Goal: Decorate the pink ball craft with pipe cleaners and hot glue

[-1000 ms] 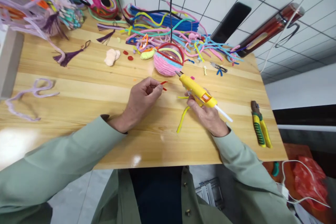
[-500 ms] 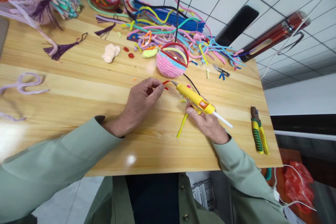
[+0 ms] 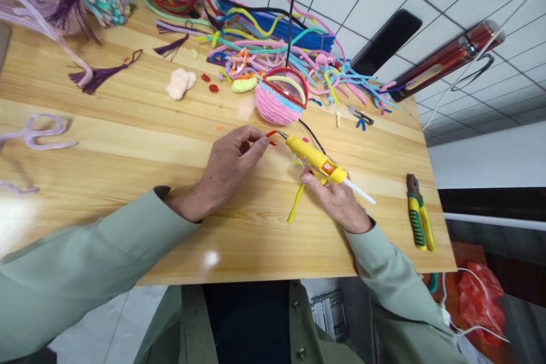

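Observation:
Between thumb and fingers, my left hand (image 3: 230,168) pinches a small bent red strip (image 3: 272,133), whose two ends stick out to the right. My right hand (image 3: 335,199) is wrapped round the handle of a yellow glue gun (image 3: 313,154) with a white glue stick out of its back. The gun's metal nozzle is at the upper end of the red strip. Just beyond, a round pink, blue and red piece (image 3: 278,103) sits on the table. A yellow-green strip (image 3: 296,203) lies beside my right hand.
Coloured fuzzy stems (image 3: 273,31) are piled along the tiled wall. A phone (image 3: 387,42) and a red flask (image 3: 446,61) stand at the back right. Pliers (image 3: 420,213) lie at the right edge, small snips (image 3: 360,115) further back, purple tassels (image 3: 104,75) at left.
The nozzle and the red strip have come together, where a small gap showed before. The view has shifted very slightly.

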